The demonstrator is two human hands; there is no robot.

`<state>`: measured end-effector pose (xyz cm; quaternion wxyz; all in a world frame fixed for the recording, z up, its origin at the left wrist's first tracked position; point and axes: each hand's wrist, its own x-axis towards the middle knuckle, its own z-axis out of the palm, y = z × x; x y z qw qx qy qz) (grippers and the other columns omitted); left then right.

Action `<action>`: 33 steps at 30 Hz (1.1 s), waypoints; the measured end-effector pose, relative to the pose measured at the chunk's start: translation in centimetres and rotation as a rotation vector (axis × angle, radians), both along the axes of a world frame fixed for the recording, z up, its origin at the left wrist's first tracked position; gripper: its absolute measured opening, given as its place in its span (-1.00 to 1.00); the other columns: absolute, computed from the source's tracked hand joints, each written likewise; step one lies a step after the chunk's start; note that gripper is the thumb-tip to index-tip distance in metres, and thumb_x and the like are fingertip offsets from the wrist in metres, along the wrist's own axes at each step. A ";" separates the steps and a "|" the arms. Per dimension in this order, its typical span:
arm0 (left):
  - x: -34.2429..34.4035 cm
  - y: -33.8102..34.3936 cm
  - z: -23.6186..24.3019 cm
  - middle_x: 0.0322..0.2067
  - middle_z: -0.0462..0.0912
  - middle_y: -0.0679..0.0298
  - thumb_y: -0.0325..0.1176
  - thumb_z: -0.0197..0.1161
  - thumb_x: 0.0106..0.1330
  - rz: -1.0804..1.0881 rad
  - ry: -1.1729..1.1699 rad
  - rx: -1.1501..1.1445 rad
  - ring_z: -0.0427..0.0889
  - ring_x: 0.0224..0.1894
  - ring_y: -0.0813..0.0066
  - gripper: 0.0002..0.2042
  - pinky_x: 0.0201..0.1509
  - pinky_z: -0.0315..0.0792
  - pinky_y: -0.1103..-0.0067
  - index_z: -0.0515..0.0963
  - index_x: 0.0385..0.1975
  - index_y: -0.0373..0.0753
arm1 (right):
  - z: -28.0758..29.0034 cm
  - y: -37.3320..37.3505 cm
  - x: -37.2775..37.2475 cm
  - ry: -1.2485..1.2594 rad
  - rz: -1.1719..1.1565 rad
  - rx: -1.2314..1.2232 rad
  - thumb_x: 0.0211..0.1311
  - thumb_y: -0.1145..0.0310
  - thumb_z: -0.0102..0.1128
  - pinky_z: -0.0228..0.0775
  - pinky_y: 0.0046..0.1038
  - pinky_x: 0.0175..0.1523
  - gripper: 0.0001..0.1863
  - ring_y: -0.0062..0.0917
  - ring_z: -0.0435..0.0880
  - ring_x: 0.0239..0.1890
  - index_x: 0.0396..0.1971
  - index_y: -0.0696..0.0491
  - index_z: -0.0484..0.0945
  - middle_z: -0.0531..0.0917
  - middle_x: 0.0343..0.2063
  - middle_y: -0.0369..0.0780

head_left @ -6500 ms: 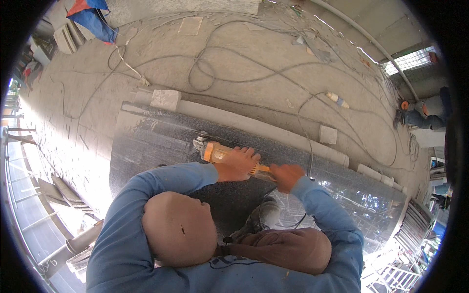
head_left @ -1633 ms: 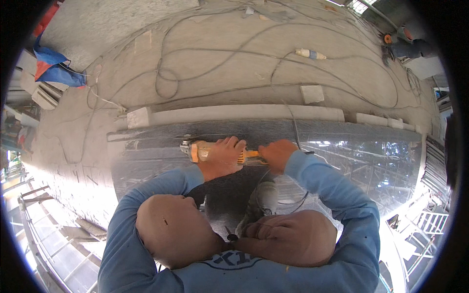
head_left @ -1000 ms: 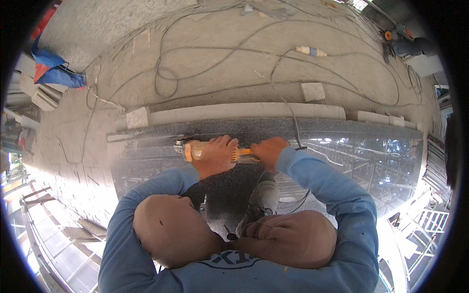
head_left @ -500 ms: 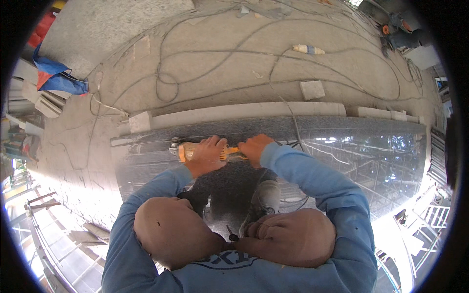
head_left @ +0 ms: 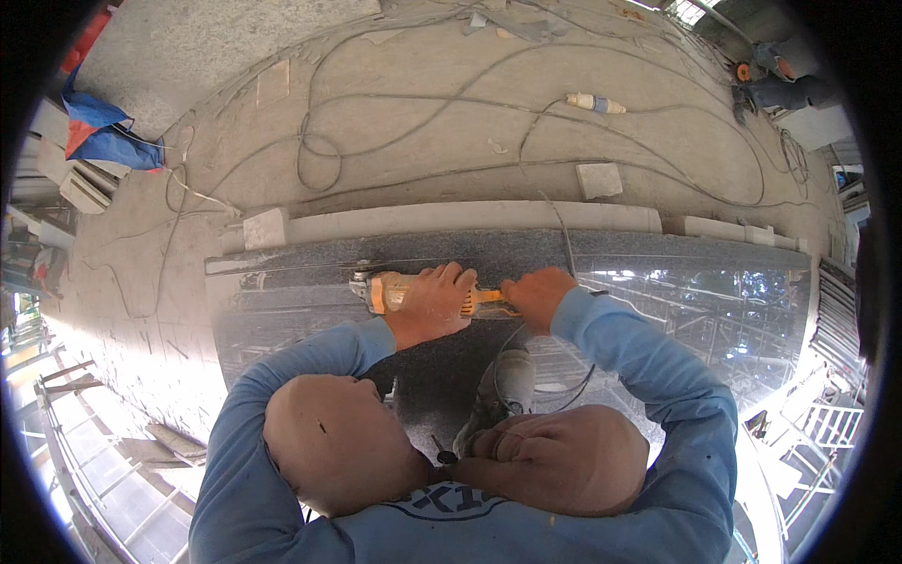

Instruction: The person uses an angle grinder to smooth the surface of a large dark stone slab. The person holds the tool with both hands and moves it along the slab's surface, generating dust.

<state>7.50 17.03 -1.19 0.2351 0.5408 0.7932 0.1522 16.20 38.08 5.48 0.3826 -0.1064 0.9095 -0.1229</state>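
Note:
An orange angle grinder point(head_left: 389, 293) lies along a dark speckled stone slab point(head_left: 695, 320), its disc head pointing left beside a pale scored line near the far edge. My left hand point(head_left: 430, 305) is wrapped over the grinder's body. My right hand point(head_left: 538, 299) is closed on its rear handle, with a cord running down from it in a loop. The disc's underside is hidden. Below my arms, my knees and a shoe partly cover the slab, whose polished right part mirrors scaffolding.
Pale strips point(head_left: 470, 216) and blocks point(head_left: 266, 228) border the slab's far side. Cables and a plug connector point(head_left: 594, 102) lie on the dusty floor. A blue-and-red bag point(head_left: 108, 141) is at upper left. What looks like a person's dark-clad legs point(head_left: 785, 94) show at upper right.
The grinder and both hands have moved right in the view over the last second. Against the oldest frame, the grinder lies more level with the slab's edge.

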 end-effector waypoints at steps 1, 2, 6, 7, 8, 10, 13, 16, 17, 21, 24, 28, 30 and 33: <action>0.0 -0.1 -0.1 -0.09 0.45 0.09 -0.17 0.52 -0.08 0.003 0.002 0.004 0.57 -0.01 0.06 -0.29 0.05 0.46 0.23 0.39 0.12 -0.23 | -0.1 0.0 0.0 0.020 -0.008 -0.013 -0.05 0.45 0.41 0.61 -0.15 -0.18 -0.59 -0.17 0.76 -0.25 -0.12 0.11 0.57 0.74 -0.35 -0.06; -0.1 -0.2 -0.2 -0.09 0.45 0.09 -0.17 0.52 -0.07 0.007 0.004 0.008 0.57 -0.01 0.06 -0.29 0.06 0.46 0.23 0.39 0.12 -0.23 | -0.4 -0.1 0.1 0.040 -0.016 -0.025 -0.05 0.45 0.41 0.61 -0.15 -0.18 -0.59 -0.17 0.76 -0.25 -0.12 0.10 0.56 0.74 -0.34 -0.07; -0.6 -1.1 -0.7 -0.07 0.45 0.09 -0.18 0.52 -0.07 0.016 0.011 -0.041 0.55 0.02 0.05 -0.29 0.08 0.45 0.23 0.39 0.13 -0.23 | -0.7 -0.7 -0.6 0.039 0.007 -0.050 -0.06 0.43 0.43 0.61 -0.16 -0.17 -0.57 -0.18 0.76 -0.22 -0.11 0.09 0.56 0.74 -0.32 -0.09; -0.7 -1.3 -0.9 -0.07 0.45 0.09 -0.18 0.52 -0.06 0.022 0.011 -0.039 0.55 0.02 0.04 -0.30 0.09 0.45 0.22 0.39 0.13 -0.23 | -1.0 -0.9 -0.7 0.045 0.011 -0.061 -0.07 0.43 0.44 0.61 -0.16 -0.16 -0.57 -0.18 0.76 -0.22 -0.12 0.09 0.56 0.74 -0.33 -0.09; -0.8 -1.7 -1.3 -0.07 0.45 0.09 -0.19 0.52 -0.06 0.028 0.011 -0.037 0.55 0.02 0.04 -0.30 0.09 0.44 0.22 0.39 0.13 -0.23 | -1.4 -1.1 -0.9 0.051 0.014 -0.072 -0.09 0.43 0.45 0.62 -0.16 -0.16 -0.57 -0.17 0.76 -0.22 -0.13 0.09 0.57 0.75 -0.33 -0.09; -1.1 -2.1 -1.7 -0.06 0.45 0.08 -0.19 0.52 -0.05 0.033 0.010 -0.043 0.54 0.02 0.04 -0.31 0.10 0.44 0.21 0.39 0.13 -0.23 | -2.4 -1.5 -1.2 0.051 0.005 -0.086 -0.11 0.42 0.48 0.62 -0.15 -0.15 -0.56 -0.17 0.76 -0.21 -0.14 0.10 0.57 0.75 -0.33 -0.09; -1.5 -2.8 -2.3 -0.05 0.45 0.08 -0.20 0.53 -0.05 0.035 0.022 -0.055 0.54 0.03 0.03 -0.31 0.10 0.44 0.20 0.39 0.12 -0.23 | -4.1 -2.2 -1.3 0.059 -0.022 -0.101 -0.13 0.43 0.49 0.62 -0.15 -0.14 -0.56 -0.17 0.76 -0.21 -0.16 0.11 0.58 0.75 -0.34 -0.08; -1.9 -3.5 -2.6 -0.05 0.46 0.07 -0.20 0.54 -0.07 0.035 0.050 -0.043 0.55 0.03 0.03 -0.30 0.11 0.45 0.20 0.40 0.12 -0.21 | -5.1 -3.0 -1.6 0.088 -0.016 -0.117 -0.12 0.45 0.47 0.61 -0.15 -0.14 -0.57 -0.17 0.76 -0.21 -0.16 0.13 0.58 0.74 -0.34 -0.07; -2.1 -3.6 -2.7 -0.05 0.46 0.07 -0.21 0.54 -0.08 0.030 0.049 -0.038 0.55 0.03 0.03 -0.30 0.10 0.45 0.21 0.40 0.12 -0.21 | -5.3 -3.0 -1.9 0.076 -0.005 -0.113 -0.11 0.45 0.47 0.61 -0.15 -0.13 -0.57 -0.17 0.76 -0.21 -0.15 0.14 0.58 0.74 -0.33 -0.06; -2.1 -3.6 -2.6 -0.06 0.46 0.08 -0.20 0.54 -0.09 0.024 0.071 -0.037 0.57 0.01 0.04 -0.30 0.08 0.48 0.21 0.40 0.10 -0.19 | -4.9 -3.1 -2.0 0.088 0.004 -0.094 -0.09 0.44 0.45 0.61 -0.16 -0.13 -0.57 -0.18 0.76 -0.20 -0.14 0.14 0.58 0.74 -0.31 -0.05; -1.6 -3.2 -2.2 -0.07 0.47 0.09 -0.19 0.54 -0.09 0.029 0.041 -0.008 0.59 -0.03 0.05 -0.30 0.06 0.49 0.21 0.40 0.10 -0.20 | -3.5 -2.5 -1.6 0.037 -0.009 -0.097 -0.07 0.42 0.44 0.61 -0.17 -0.14 -0.58 -0.18 0.76 -0.20 -0.13 0.13 0.58 0.74 -0.29 -0.04; -0.9 -1.9 -1.5 -0.08 0.47 0.09 -0.18 0.54 -0.10 0.017 0.039 0.029 0.59 -0.05 0.04 -0.29 0.04 0.49 0.22 0.40 0.10 -0.20 | -1.4 -1.3 -0.8 0.035 0.018 -0.062 -0.03 0.41 0.41 0.61 -0.17 -0.15 -0.60 -0.18 0.76 -0.21 -0.12 0.11 0.57 0.74 -0.32 -0.05; -0.4 -1.4 -0.9 -0.08 0.46 0.09 -0.17 0.55 -0.10 0.002 0.053 0.019 0.58 -0.04 0.04 -0.28 0.04 0.48 0.23 0.39 0.11 -0.21 | -0.7 -1.1 -0.3 0.038 0.010 -0.028 -0.04 0.40 0.42 0.62 -0.17 -0.15 -0.59 -0.18 0.77 -0.23 -0.12 0.11 0.57 0.74 -0.34 -0.06; -0.1 -0.7 -0.3 -0.08 0.45 0.09 -0.15 0.55 -0.09 0.006 0.013 0.043 0.58 -0.03 0.05 -0.27 0.04 0.48 0.23 0.38 0.12 -0.21 | -0.4 -0.6 0.1 0.029 -0.033 -0.030 -0.06 0.42 0.43 0.62 -0.17 -0.17 -0.57 -0.18 0.77 -0.24 -0.12 0.11 0.56 0.74 -0.36 -0.07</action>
